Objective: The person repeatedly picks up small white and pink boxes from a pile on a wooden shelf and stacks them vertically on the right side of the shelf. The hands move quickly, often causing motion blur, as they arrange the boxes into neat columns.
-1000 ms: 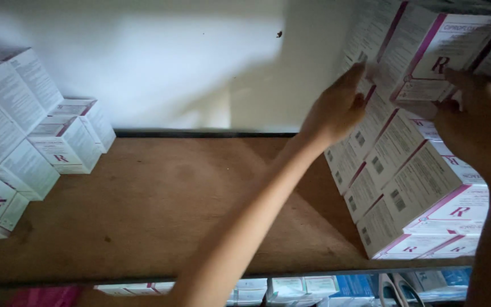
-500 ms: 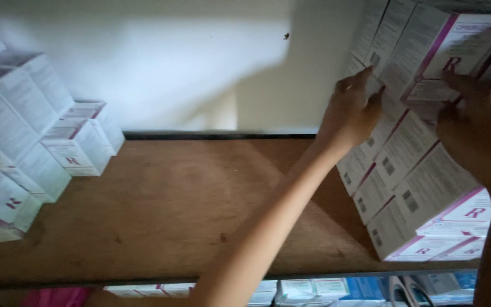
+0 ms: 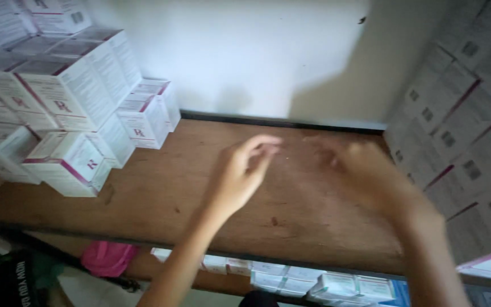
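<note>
Both hands hang over the bare middle of the wooden shelf (image 3: 160, 199), empty, with nothing gripped. The left hand (image 3: 244, 173) is loosely open, fingers curled and spread; the right hand (image 3: 365, 176) is blurred, but its fingers look relaxed and apart too. The stack of white cartons with magenta stripes (image 3: 461, 136) rises to the right of the right hand, near it but not touching (long faces toward the hands, tiers climbing up and back). That hand is plainly the nearer one. The other stack of like cartons (image 3: 69, 108) stands well apart to the left of the left hand, against the white wall (image 3: 245, 51).
</note>
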